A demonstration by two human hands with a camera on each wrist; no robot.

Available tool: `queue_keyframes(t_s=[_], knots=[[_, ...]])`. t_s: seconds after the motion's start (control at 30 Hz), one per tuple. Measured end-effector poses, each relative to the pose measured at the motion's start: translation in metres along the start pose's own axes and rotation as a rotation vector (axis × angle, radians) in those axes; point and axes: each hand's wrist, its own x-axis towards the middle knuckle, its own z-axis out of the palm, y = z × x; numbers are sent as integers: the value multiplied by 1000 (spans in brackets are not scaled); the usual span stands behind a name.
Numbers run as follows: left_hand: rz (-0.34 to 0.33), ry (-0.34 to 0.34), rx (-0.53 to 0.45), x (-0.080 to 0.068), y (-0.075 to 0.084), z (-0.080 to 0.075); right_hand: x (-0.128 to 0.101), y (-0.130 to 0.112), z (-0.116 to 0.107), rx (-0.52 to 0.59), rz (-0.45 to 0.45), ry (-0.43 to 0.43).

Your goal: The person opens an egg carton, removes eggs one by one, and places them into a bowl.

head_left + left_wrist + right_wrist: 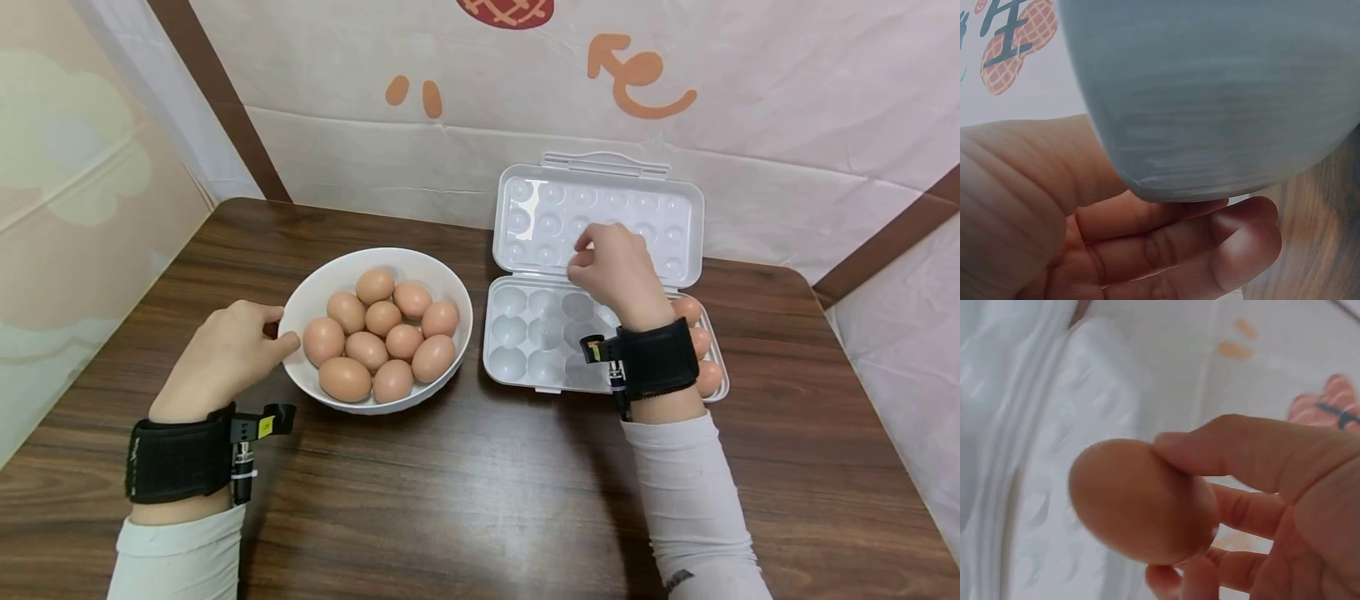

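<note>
Right hand (pixel 617 273) grasps brown egg (pixel 1141 500) between thumb and curled fingers, held above far row of white egg carton (pixel 525 367), near hinge with open lid (pixel 600 217). Egg hidden behind hand in head view. Three eggs (pixel 701 342) sit in carton's right column, partly covered by wrist. Left hand (pixel 225 354) grips near-left rim of white bowl (pixel 330 279), thumb on rim, fingers curled under bowl wall. Bowl holds pile of brown eggs (pixel 378 342), left of carton. All on dark wooden table (pixel 480 492).
</note>
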Motion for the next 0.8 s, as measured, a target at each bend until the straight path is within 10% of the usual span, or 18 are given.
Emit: queue_keyframes(t_s=[0.27, 0.8], knots=[[1, 2, -1, 0, -1, -1, -1, -67, 3, 121, -244, 64], [7, 6, -8, -2, -1, 1, 1, -135, 75, -45, -392, -282]])
